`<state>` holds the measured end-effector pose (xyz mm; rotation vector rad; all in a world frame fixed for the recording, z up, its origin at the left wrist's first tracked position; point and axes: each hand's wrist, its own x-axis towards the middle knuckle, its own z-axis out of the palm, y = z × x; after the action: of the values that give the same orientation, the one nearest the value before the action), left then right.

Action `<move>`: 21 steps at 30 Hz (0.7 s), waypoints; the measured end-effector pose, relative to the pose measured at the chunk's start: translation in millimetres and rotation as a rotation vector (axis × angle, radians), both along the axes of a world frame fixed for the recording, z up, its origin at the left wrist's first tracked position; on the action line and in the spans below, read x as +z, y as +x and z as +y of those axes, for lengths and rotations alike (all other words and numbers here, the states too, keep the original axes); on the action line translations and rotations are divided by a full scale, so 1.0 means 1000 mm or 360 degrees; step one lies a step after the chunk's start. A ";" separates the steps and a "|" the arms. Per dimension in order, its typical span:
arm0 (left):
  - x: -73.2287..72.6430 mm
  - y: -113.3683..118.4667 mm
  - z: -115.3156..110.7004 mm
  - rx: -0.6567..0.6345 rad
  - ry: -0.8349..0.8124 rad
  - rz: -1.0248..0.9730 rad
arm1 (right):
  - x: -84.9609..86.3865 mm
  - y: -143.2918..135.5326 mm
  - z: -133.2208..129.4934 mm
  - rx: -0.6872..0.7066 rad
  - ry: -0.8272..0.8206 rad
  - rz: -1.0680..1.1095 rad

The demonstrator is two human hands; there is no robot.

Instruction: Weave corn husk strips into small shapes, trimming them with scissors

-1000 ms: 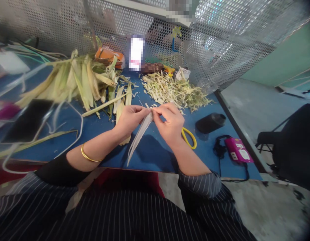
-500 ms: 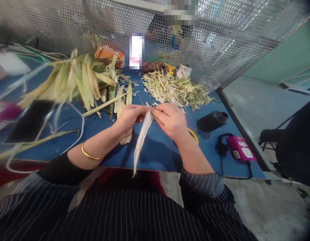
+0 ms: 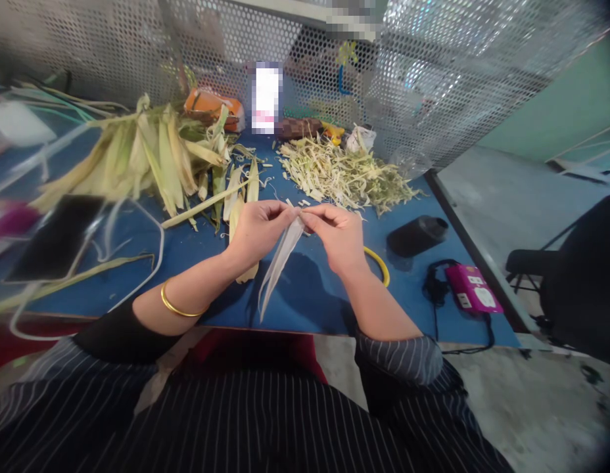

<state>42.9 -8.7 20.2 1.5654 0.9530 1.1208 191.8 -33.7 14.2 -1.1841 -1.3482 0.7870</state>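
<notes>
Worked above the blue table (image 3: 418,292), with heaped corn husks (image 3: 160,154) at ten o'clock and shreds (image 3: 342,174) at two. Pinched the pale husk (image 3: 285,249) by its top, trailing toward seven, between closed fingertips of left hand (image 3: 256,230) and right hand (image 3: 345,240). Probably needed light, even pressure.

My light is modest and even, with a soft dark shadow on the blue tabletop (image 3: 305,289) below my hands. A pixelated white patch (image 3: 266,98) glares at upper centre, and shiny glints streak the perforated mesh (image 3: 433,59) at upper right. My view bends and smears towards its edges, blurriest at far left, while the right corners sink into black.
</notes>
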 end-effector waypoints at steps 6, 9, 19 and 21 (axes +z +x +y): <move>-0.002 0.001 0.001 0.0049 0.0071 0.0073 | -0.001 -0.002 -0.002 -0.0090 0.0044 -0.0014; -0.004 0.002 0.002 0.0034 0.0014 0.0035 | 0.000 0.000 -0.004 -0.0165 0.0145 -0.0269; -0.001 0.001 0.002 -0.0185 -0.0338 -0.0188 | 0.001 -0.001 -0.005 -0.0313 0.0396 -0.0564; -0.001 0.000 0.002 -0.0164 -0.0386 -0.0201 | 0.001 -0.001 -0.005 -0.0297 0.0509 -0.0625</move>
<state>43.2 -6.9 19.7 1.3167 0.8786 0.9807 190.8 -38.5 15.1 -1.2214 -1.5835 0.1964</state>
